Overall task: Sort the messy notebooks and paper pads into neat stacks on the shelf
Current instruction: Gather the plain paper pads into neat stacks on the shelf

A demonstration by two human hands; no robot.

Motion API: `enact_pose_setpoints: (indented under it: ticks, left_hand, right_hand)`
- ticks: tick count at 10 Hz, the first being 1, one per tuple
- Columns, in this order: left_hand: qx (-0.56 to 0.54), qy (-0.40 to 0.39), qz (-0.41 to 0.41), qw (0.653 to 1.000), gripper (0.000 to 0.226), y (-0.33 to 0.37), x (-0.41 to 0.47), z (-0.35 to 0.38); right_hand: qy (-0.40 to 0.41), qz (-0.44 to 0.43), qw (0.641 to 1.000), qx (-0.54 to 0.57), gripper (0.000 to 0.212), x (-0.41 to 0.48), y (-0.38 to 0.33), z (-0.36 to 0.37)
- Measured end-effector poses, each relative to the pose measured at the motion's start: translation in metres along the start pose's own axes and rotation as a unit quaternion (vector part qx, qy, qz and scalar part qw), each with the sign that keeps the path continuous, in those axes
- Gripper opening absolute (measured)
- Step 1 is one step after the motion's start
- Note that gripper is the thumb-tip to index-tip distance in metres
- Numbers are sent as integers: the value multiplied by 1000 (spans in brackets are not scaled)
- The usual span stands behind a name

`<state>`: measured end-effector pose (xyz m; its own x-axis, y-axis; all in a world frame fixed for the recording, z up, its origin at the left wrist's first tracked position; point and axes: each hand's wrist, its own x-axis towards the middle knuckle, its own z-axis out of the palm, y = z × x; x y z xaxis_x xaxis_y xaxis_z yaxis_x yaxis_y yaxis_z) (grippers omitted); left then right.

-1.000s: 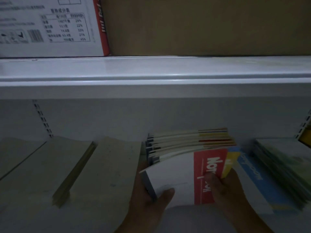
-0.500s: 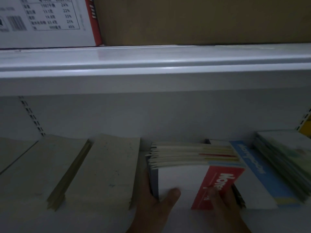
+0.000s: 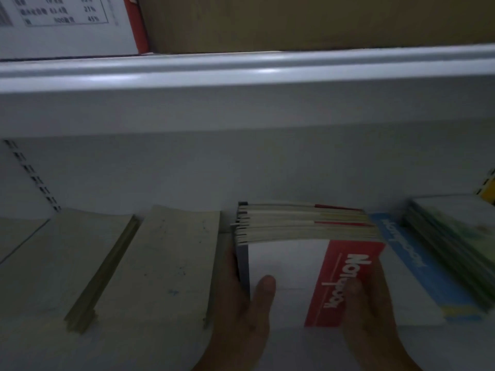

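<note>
- The stack of notebooks lies flat on the shelf, in the middle of the row and close to the back wall. Its top cover is white with a red band, and its page edges are fanned unevenly.
- The left hand grips the stack at its left, spine side. The thumb lies flat on the white cover, and the fingers run along the spine edge, their tips hidden.
- The right hand holds the stack's right side. Its thumb presses on the red band, and the other fingers curl at the right edge, too dark to tell their spread.
- A blue notebook lies just right of the stack and partly under it.
- A green pile lies further right, overlapping the blue notebook.
- Beige pads lie left of the stack, the nearest one just beside the left hand.
- On the upper shelf a white box stands beside a brown box.
</note>
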<state>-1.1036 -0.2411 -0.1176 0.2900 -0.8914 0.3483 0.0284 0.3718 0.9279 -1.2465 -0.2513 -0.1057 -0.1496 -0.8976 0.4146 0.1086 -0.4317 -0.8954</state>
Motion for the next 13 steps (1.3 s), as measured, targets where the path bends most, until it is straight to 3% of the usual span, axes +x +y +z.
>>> enact_pose_setpoints:
  ticks: [1, 3, 4, 5, 6, 7, 8, 9, 10, 11, 13]
  left_hand:
    - [-15, 21, -17, 1000, 81, -4, -4, 2]
    - [4, 25, 18, 1000, 57, -12, -5, 2]
    - [50, -48, 1, 998, 81, -19, -6, -7]
    - [111, -61, -50, 991, 74, -22, -6, -12]
    - [161, -52, -56, 984, 42, -23, -1, -7]
    - [132, -59, -164, 976, 36, -19, 10, -8]
    - [128, -105, -263, 950, 83, -13, 12, -18]
    - [195, -201, -249, 927, 111, -13, 5, -32]
    - [305, -252, -232, 889, 118, -23, 0, -40]
    - [375, -234, -217, 870, 112, -27, 2, -39]
    - [334, -154, -222, 903, 92, -45, -4, -38]
  right_hand:
    - [18, -8, 999, -38, 42, -4, 3, 8]
    - [31, 32, 996, -74, 68, -7, 28, -4]
    - [2, 51, 994, -92, 59, -9, 35, -13]
    - [-6, 52, 987, -149, 44, -12, 40, -11]
    - [12, 48, 975, -215, 44, -4, 42, -7]
    - [-13, 169, 966, -194, 30, 16, 42, -5]
    - [-60, 310, 930, -189, 58, 40, 41, -2]
    - [-79, 372, 901, -208, 46, 57, 51, 2]
    - [-81, 397, 888, -217, 38, 61, 65, 10]
    - [-73, 440, 866, -224, 47, 64, 70, 11]
    - [-70, 450, 863, -220, 52, 66, 60, 17]
